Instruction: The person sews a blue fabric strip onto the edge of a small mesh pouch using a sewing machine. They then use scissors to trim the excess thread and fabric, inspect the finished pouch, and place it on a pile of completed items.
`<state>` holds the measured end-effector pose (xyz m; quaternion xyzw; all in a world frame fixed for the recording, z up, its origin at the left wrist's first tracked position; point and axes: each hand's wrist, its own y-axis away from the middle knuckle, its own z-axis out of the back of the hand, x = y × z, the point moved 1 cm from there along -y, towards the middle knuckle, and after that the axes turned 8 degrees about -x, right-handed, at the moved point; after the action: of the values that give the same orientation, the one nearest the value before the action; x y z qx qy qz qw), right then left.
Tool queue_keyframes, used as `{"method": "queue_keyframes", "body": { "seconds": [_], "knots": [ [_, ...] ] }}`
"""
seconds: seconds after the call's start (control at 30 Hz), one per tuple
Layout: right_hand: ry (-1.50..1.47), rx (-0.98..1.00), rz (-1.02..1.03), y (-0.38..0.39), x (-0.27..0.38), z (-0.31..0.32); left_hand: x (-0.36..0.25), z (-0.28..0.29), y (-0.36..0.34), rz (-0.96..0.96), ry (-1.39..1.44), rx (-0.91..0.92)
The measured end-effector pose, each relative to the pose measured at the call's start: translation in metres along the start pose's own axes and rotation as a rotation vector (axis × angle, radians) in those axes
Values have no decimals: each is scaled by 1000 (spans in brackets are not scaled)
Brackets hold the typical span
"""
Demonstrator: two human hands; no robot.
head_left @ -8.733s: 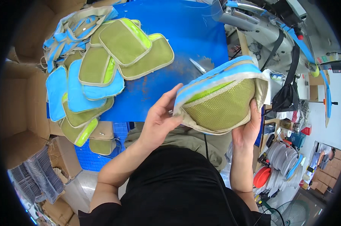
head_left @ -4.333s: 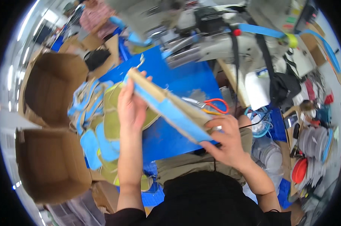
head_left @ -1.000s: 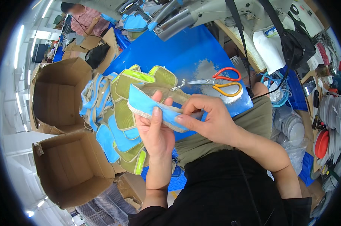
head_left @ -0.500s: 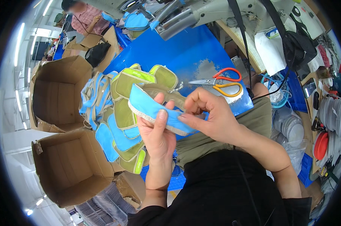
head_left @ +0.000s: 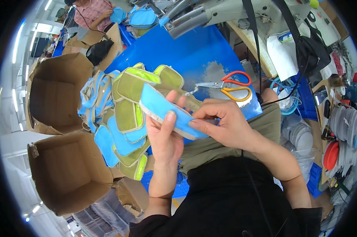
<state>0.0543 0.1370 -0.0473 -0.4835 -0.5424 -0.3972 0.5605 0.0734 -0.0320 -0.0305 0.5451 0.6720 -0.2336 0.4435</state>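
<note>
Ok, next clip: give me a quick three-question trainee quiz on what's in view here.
1. True or false: both hands hold the blue pouch.
2. Where do the scissors lie? A) in a cardboard box B) on the blue table C) on the pouch pile
3. Fill in: two open ______ boxes stand to the person's left.

Key
1. True: the left hand grips it from below with the thumb on top, and the right hand pinches its near edge.
2. B
3. cardboard
</note>
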Motion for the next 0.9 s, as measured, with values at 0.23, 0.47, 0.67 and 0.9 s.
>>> {"method": "queue_keyframes", "body": {
  "seconds": [0.23,0.47,0.67,0.9],
  "knots": [
    [110,-62,171,-1,-6,-9,20,22,5,263,8,89],
    [82,-62,83,2,-4,-15,11,26,-5,146,-80,75],
    [6,-44,48,15,-13,-10,5,32,-10,103,-8,-66],
    [-11,49,75,17,-13,-3,6,32,-12,95,1,-78]
  ]
}}
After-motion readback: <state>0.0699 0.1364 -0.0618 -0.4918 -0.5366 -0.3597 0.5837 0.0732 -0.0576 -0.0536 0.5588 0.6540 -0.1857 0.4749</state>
